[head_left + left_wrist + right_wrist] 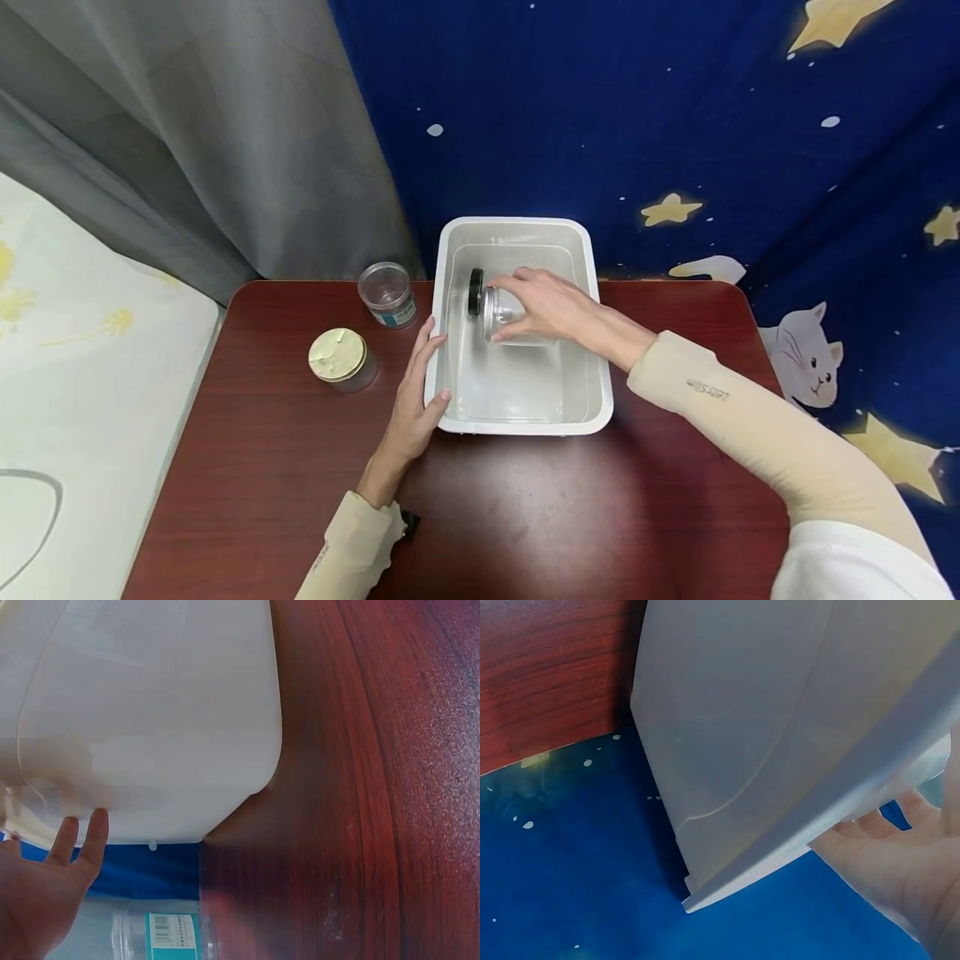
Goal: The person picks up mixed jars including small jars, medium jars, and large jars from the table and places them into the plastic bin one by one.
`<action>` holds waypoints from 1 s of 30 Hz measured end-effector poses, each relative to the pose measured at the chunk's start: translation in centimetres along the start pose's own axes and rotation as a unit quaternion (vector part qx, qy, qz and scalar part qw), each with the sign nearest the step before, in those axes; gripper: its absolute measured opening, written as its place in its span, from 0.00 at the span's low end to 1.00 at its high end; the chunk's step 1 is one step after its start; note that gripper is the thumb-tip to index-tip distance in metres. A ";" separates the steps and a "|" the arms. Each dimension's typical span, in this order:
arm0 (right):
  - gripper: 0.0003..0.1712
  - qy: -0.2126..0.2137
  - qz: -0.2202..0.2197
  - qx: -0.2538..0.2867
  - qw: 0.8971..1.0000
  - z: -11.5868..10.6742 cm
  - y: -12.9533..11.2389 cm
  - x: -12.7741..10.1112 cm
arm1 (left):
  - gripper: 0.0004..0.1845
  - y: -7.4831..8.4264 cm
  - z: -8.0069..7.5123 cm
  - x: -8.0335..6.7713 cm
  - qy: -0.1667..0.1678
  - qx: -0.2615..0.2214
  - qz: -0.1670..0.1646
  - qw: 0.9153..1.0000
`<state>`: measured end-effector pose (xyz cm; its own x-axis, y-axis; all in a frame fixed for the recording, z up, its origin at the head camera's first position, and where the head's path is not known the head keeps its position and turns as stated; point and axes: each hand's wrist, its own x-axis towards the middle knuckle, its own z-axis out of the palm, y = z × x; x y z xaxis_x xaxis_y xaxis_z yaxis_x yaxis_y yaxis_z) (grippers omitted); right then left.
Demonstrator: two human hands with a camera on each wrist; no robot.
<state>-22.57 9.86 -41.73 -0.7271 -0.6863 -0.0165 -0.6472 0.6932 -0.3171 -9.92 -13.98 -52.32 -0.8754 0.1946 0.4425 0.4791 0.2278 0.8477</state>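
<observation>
A white plastic tub [600, 392] holding water stands on the dark red table [525, 517]. Inside it my right hand [543, 304] grips a clear glass jar [498, 310] lying on its side. A black lid [476, 291] lies in the water just left of the jar's mouth. My left hand [420, 392] rests with straight fingers against the tub's left wall, thumb on the rim. The left wrist view shows those fingers [94, 836] against the tub's white side [165, 712]. In the right wrist view, the tub's outer wall [742, 727] fills the frame, with my right palm [900, 870] beyond its rim.
Left of the tub stand a clear jar with a blue label [387, 294] and a jar with a cream lid [339, 358]. The labelled jar [161, 937] also shows in the left wrist view. A grey curtain and a blue starry cloth [675, 125] hang behind the table.
</observation>
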 end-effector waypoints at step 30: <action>0.48 -0.145 0.072 -0.024 0.987 1.9 -1.1 3.3 | 0.35 0.0 0.0 0.0 0.000 -0.015 -0.005 1.000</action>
<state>-23.85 6.43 -43.24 -0.7208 -0.6095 -0.3300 -0.5571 0.7928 -0.2474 -9.89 -14.01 -52.35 -0.8806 0.1922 0.4331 0.4673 0.2013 0.8609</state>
